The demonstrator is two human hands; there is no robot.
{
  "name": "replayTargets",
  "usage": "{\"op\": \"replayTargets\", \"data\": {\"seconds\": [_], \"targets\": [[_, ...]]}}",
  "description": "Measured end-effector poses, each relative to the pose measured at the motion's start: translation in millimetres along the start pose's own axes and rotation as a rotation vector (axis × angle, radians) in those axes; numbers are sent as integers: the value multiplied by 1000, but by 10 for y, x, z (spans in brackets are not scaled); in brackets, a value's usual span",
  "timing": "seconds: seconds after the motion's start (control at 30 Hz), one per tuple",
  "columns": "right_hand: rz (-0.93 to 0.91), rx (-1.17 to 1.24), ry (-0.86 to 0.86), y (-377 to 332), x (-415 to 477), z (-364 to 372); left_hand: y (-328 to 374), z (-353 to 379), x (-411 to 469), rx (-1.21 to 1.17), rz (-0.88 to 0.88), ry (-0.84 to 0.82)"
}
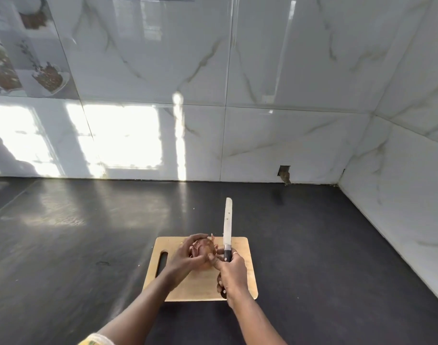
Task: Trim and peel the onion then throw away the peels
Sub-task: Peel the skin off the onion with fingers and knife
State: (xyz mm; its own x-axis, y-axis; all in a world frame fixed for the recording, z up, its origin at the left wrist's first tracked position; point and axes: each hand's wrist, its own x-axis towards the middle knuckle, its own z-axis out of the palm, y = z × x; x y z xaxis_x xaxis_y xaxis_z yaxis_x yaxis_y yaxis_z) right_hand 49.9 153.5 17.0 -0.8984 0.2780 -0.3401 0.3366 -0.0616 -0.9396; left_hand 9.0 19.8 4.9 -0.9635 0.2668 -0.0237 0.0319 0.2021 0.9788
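Onion (203,247) cupped in left hand (188,257) above cutting board (200,282). Knife (227,227) gripped by right hand (231,271), blade pointing far. Papery skin judged brittle, slippery; firm bulb best held around its middle.

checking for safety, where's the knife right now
Head view: the knife is gripped in the right hand, just right of the onion held by the left hand, its blade pointing away past the board's far edge.
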Motion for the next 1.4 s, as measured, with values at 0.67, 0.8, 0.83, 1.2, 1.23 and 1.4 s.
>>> {"op": "replayTargets", "data": {"seconds": [0.67,0.8,0.83,1.2,1.23,1.4], "targets": [[51,-14,59,160,109,166,-163,30,-60,410,226,178],[79,33,44,141,95,137,-181,48,78,433,133,132],[75,30,35,132,88,123,-185,41,100,399,124,138],[-37,-153,-15,57,-16,136,-21,48,61,229,99,160],[-45,-185,-11,77,-12,151,-11,92,68,229,102,162],[-67,-254,-11,94,-42,150,11,331,91,141,33,443]]}}
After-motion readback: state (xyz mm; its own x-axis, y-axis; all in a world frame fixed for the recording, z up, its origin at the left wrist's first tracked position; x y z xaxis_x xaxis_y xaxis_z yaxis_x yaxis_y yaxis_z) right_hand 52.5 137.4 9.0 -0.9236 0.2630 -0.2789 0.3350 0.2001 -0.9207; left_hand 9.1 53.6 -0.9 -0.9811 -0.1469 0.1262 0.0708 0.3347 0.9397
